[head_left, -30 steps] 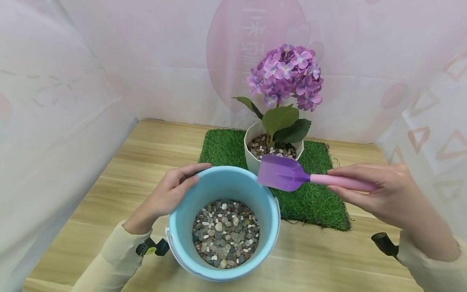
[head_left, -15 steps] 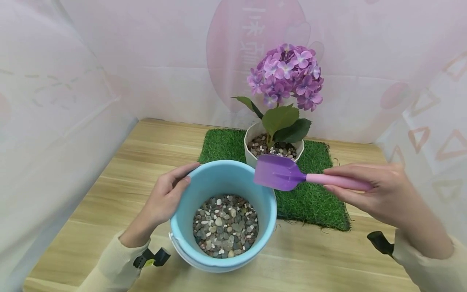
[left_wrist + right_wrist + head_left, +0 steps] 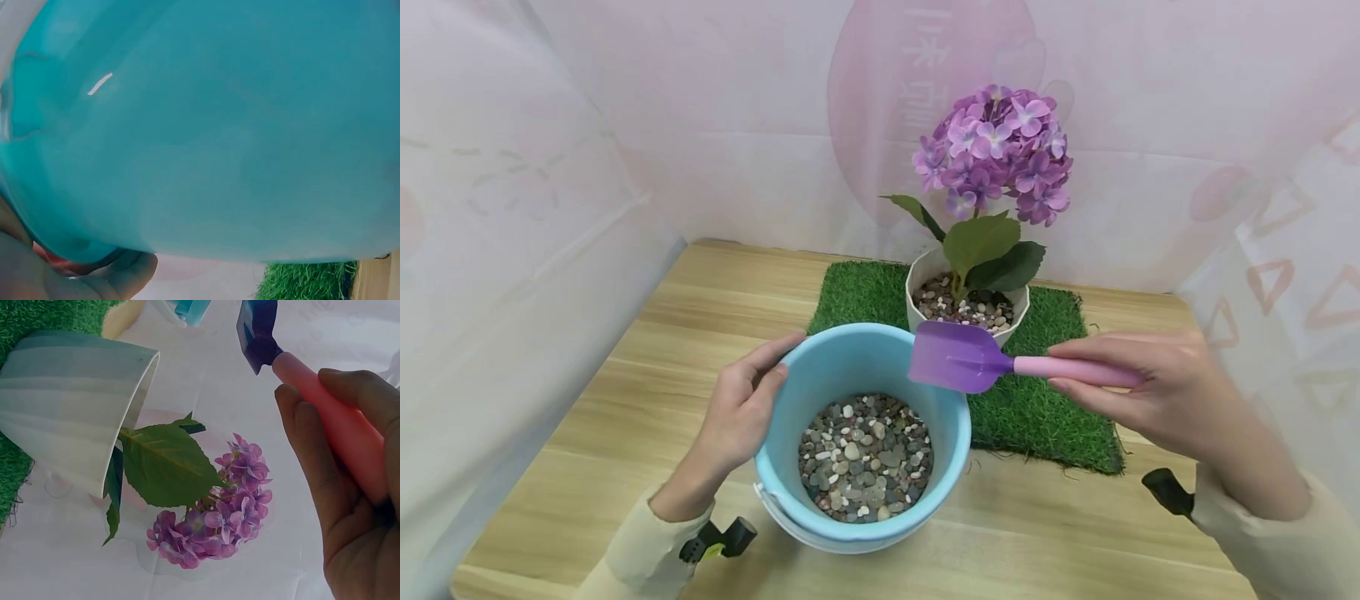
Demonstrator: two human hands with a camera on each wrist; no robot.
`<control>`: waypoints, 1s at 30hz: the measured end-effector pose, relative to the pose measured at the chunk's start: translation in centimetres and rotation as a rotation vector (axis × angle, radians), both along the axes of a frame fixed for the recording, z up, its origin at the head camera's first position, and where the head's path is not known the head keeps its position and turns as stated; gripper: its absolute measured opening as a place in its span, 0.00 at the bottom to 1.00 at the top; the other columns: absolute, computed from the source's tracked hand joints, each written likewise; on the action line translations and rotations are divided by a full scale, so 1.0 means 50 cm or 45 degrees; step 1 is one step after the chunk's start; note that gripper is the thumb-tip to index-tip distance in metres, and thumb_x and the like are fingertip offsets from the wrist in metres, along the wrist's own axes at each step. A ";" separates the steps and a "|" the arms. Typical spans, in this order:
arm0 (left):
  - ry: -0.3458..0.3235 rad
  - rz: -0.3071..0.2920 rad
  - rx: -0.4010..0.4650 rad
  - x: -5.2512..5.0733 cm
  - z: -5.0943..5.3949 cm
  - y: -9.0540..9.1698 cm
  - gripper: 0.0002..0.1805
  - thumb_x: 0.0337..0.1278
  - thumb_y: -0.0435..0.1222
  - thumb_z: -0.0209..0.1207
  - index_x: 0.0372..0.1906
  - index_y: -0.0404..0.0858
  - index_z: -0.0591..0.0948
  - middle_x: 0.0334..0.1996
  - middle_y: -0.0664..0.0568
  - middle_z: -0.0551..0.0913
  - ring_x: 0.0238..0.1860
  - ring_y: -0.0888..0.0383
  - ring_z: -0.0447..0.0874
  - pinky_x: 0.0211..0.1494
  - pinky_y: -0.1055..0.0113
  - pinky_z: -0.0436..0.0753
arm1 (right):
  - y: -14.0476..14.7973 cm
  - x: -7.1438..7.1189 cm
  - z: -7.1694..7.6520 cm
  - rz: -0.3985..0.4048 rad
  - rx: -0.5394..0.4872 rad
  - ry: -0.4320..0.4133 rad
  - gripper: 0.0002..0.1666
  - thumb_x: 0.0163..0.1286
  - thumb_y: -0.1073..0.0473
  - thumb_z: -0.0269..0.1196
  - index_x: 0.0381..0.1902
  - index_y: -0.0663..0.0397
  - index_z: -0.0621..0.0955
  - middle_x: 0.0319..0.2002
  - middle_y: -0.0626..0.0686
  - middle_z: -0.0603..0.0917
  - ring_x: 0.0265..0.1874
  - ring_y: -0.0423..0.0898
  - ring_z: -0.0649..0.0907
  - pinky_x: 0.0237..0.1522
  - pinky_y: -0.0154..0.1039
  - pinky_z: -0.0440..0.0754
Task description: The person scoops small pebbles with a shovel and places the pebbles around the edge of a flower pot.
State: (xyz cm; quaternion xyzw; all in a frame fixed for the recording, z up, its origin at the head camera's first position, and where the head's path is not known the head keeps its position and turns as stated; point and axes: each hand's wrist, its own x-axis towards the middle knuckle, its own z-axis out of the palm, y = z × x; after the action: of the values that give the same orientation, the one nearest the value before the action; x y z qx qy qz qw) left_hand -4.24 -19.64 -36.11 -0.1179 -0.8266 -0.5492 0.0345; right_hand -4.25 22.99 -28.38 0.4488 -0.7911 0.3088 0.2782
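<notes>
The light blue bucket (image 3: 955,475) holds many mixed pebbles (image 3: 865,458). My left hand (image 3: 733,417) grips its upper left rim, thumb on the rim; in the left wrist view the bucket wall (image 3: 219,137) fills most of the picture, with the hand (image 3: 81,278) at the lower left. My right hand (image 3: 1157,392) pinches the pink handle (image 3: 1075,369) of a purple shovel, whose blade (image 3: 958,358) hangs above the bucket's right rim, with no pebbles visible on it. The right wrist view shows the hand (image 3: 362,487) round the handle (image 3: 337,419).
Behind the bucket, a white pot (image 3: 917,308) of pebbles with purple flowers (image 3: 992,150) stands on a green grass mat (image 3: 1045,417). The wooden table (image 3: 647,358) is bordered by pale printed cloth (image 3: 737,100) at the back and sides.
The bucket has moved slightly away from the person and tilted, its rim held by my left hand throughout. My right hand has shifted left with the shovel.
</notes>
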 end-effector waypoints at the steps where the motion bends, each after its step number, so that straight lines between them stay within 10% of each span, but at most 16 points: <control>1: 0.005 -0.006 -0.004 -0.001 0.000 -0.001 0.22 0.81 0.28 0.46 0.73 0.29 0.74 0.66 0.32 0.81 0.58 0.35 0.88 0.54 0.58 0.94 | -0.002 -0.001 0.001 -0.007 0.023 0.001 0.26 0.76 0.41 0.66 0.39 0.59 0.92 0.31 0.52 0.93 0.21 0.33 0.84 0.20 0.17 0.74; 17: -0.003 -0.109 0.023 -0.033 -0.005 -0.016 0.22 0.82 0.30 0.45 0.72 0.29 0.75 0.64 0.31 0.82 0.55 0.35 0.90 0.49 0.58 0.95 | -0.052 -0.016 0.009 0.064 0.200 -0.135 0.25 0.80 0.38 0.59 0.42 0.48 0.92 0.34 0.44 0.93 0.22 0.28 0.81 0.22 0.17 0.77; 30: 0.018 -0.187 0.020 -0.040 -0.014 -0.027 0.22 0.83 0.30 0.45 0.73 0.30 0.74 0.64 0.30 0.82 0.53 0.35 0.91 0.47 0.58 0.96 | -0.115 -0.043 0.034 0.199 0.398 -0.246 0.13 0.59 0.66 0.77 0.43 0.52 0.92 0.36 0.46 0.94 0.29 0.35 0.90 0.32 0.20 0.88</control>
State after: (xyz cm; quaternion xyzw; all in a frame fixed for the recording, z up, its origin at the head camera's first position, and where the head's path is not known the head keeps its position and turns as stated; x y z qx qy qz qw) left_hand -6.26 -20.96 -36.82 -0.1817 -0.8111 -0.5560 0.0008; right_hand -6.42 17.24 -26.67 0.5148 -0.8152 0.2445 0.1030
